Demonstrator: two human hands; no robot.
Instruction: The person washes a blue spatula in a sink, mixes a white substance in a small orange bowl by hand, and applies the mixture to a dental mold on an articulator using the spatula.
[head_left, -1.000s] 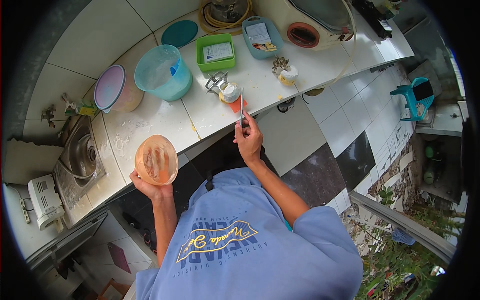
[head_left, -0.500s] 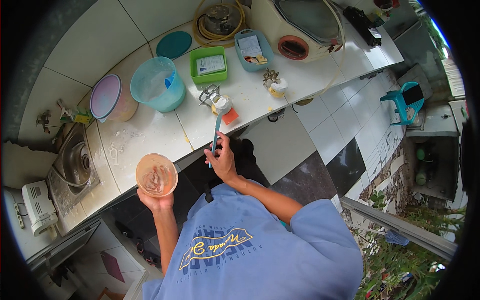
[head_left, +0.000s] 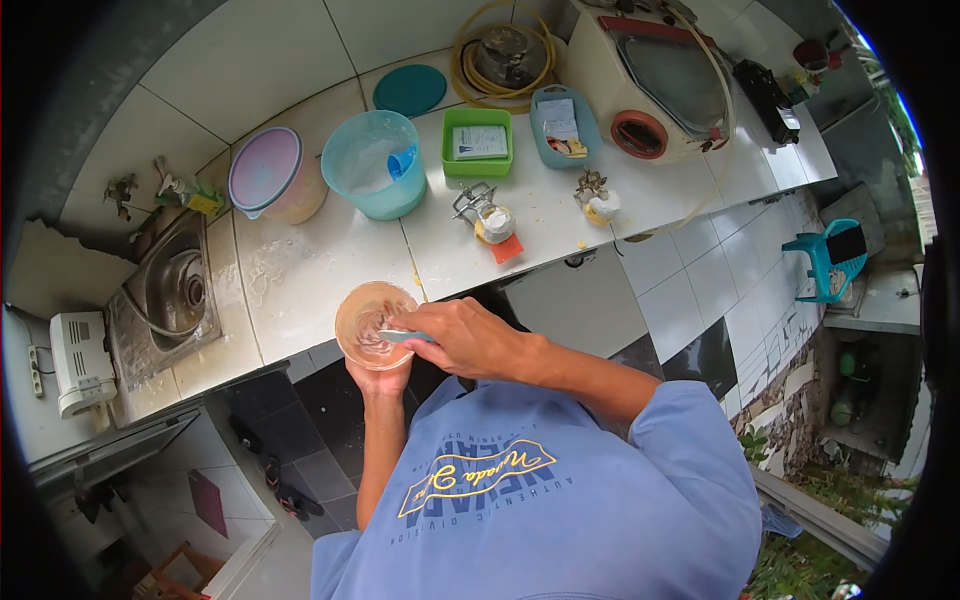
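Observation:
My left hand [head_left: 380, 378] holds a peach-coloured mixing bowl [head_left: 354, 312] from below, tilted to show whitish paste smeared inside. Closed round the handle of a blue spatula [head_left: 408, 337], my right hand [head_left: 468, 338] keeps its blade inside the bowl; the tip is partly lost against the paste. Beyond the hands, on the counter, stands a small metal hinged frame [head_left: 470, 201] with a white plaster mound [head_left: 494, 221] on it, beside a flat orange-red piece [head_left: 508, 249]. A second such frame with a white lump [head_left: 601, 206] stands farther right.
Along the counter [head_left: 300, 285] are a lidded tub [head_left: 265, 172], a blue-green bucket [head_left: 375, 197] with white powder and a blue scoop [head_left: 401, 161], a green box [head_left: 478, 172], a blue basket [head_left: 568, 105] and a cream machine [head_left: 590, 70]. A metal sink [head_left: 170, 295] lies left.
My right hand has drawn the spatula back from the plaster mound on the counter and down-left into the bowl. The bowl has come closer to the right hand. The view has shifted.

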